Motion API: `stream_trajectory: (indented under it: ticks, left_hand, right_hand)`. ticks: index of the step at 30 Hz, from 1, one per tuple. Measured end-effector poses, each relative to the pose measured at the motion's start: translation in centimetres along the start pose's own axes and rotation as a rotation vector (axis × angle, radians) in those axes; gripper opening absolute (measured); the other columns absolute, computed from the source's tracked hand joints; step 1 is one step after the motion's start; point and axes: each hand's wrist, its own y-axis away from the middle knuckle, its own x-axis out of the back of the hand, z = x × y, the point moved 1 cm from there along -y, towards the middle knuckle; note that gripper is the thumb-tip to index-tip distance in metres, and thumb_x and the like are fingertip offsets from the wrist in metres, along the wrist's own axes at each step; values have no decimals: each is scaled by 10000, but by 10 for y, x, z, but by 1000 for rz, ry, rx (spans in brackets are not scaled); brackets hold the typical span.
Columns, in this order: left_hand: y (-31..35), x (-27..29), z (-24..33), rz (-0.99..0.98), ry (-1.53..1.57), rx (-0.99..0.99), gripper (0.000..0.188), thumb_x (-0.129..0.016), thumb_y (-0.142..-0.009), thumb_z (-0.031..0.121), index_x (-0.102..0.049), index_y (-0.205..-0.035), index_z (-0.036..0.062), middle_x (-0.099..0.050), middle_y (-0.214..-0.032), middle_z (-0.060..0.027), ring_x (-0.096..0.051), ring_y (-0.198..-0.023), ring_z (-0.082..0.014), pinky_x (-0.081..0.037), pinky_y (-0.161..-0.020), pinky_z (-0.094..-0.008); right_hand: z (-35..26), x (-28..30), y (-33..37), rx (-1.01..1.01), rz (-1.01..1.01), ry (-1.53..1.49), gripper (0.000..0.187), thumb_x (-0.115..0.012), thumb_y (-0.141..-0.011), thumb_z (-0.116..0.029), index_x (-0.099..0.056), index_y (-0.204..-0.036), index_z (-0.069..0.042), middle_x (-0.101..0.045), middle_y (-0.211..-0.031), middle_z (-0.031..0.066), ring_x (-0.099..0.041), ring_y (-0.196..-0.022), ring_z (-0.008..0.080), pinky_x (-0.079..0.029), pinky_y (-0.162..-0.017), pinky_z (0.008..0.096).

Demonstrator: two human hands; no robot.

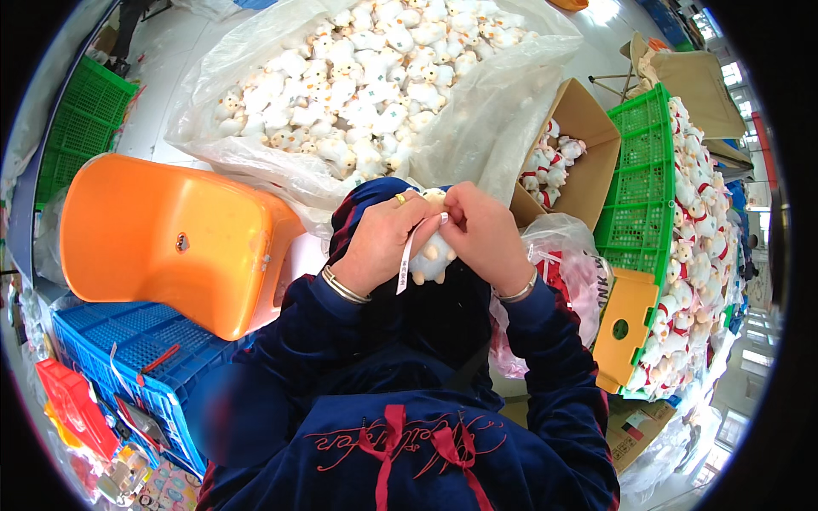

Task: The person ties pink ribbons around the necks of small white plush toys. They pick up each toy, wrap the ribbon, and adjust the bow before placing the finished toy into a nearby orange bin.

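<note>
A white plush toy [433, 255] is being held above the lap [443, 311], its top being pinched between narrowed fingers [419, 207] of the left hand [375, 236] and right hand [490, 234]. Lightness and softness are being assumed, a gentle body grip being advised.

You are in what looks like a plush-toy workshop: a large clear bag [486, 140] brims with near-identical white toys [375, 72], red-trimmed toys [700, 230] heap up to the edge of the green crate [635, 183] and lie within the cardboard box [590, 128], and a blue crate [196, 368] stands at your left.
</note>
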Motion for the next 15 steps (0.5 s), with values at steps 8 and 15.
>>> stream_trajectory:
  ticks: [8,15]
  left_hand:
    - [4,-4,-6,21,39,-144,181,-744,-902,-5,-722,-1077,39,-703,-936,-124,-694,-829,-288,-540,-720,-334]
    - [7,3,0,12,63,-98,183,-734,-917,5,-729,-1098,34,-705,-940,-126,-699,-826,-289,-545,-724,-335]
  right_hand:
    - [11,8,5,23,-145,-91,109,-684,-923,-96,-651,-1001,-27,-671,-834,130,-661,-723,259,-525,-658,348]
    - [26,33,-7,-309,-437,-609,121,-696,-985,-106,-694,-994,14,-658,-831,-13,-586,-761,48,-485,-688,232]
